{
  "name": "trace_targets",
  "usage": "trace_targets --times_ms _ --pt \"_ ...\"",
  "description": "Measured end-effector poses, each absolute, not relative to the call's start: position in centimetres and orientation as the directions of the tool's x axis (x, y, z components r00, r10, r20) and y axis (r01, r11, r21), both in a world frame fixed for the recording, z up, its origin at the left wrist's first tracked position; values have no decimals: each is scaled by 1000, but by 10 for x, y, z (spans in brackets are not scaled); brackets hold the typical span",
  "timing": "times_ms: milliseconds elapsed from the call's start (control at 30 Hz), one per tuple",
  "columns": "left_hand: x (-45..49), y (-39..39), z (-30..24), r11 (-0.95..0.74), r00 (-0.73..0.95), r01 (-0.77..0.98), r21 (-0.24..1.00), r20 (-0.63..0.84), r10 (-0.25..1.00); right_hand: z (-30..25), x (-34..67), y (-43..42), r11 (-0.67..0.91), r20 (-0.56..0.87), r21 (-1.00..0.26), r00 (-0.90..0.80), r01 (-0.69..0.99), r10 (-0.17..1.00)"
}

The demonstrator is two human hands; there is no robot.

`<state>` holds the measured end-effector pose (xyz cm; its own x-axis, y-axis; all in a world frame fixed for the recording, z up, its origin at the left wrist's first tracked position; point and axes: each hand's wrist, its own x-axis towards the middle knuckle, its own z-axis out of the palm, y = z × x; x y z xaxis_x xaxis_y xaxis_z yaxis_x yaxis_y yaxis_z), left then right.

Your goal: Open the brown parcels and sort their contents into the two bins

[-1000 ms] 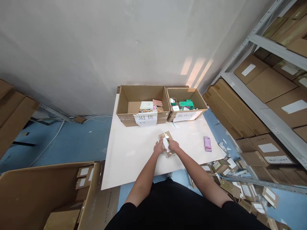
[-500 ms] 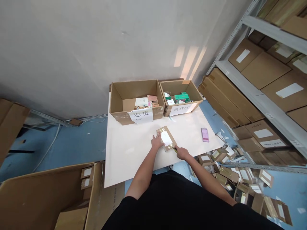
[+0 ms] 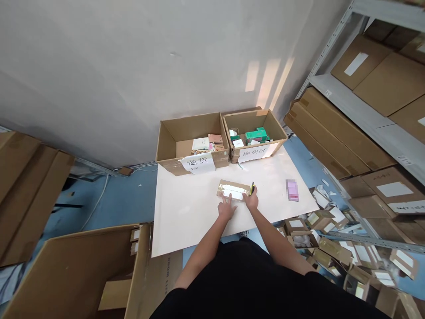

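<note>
- A flat kraft mailer with a white label is laid on the white board, at lower centre of the frame; no opening of it can be made out.
- The left hand is spread, its fingertips pressed against the mailer's near edge.
- The right hand is curled around a small yellow-and-black tool, possibly a box cutter, at the mailer's right end. Both forearms are extended forward.
- A pixelated pink package is left on the board, to the right.
- Sorted goods are held in two labelled cardboard boxes, the left box and the right box, at upper centre.
- Many emptied-looking mailers are scattered on the floor, at lower right.
- Cartons are shelved at upper right.
</note>
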<state>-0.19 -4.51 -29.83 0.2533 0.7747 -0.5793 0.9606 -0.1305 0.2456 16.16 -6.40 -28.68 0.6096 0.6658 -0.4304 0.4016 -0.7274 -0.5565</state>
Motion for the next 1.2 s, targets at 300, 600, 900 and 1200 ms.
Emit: trace_targets --times_ms 300,600,900,1200 --pt "-10 -5 -272 -106 182 978 178 -490 853 -299 216 -38 -550 -407 -794 446 260 797" --pt "-3 27 -286 -241 335 941 237 -563 756 -316 239 -48 -664 -624 -735 243 139 742" --pt "-6 22 -296 -243 333 942 234 -541 772 -302 239 -25 -681 -656 -667 195 303 729" --pt "-4 21 -297 -242 326 944 223 -537 778 -292 241 -43 -685 -664 -618 209 386 718"
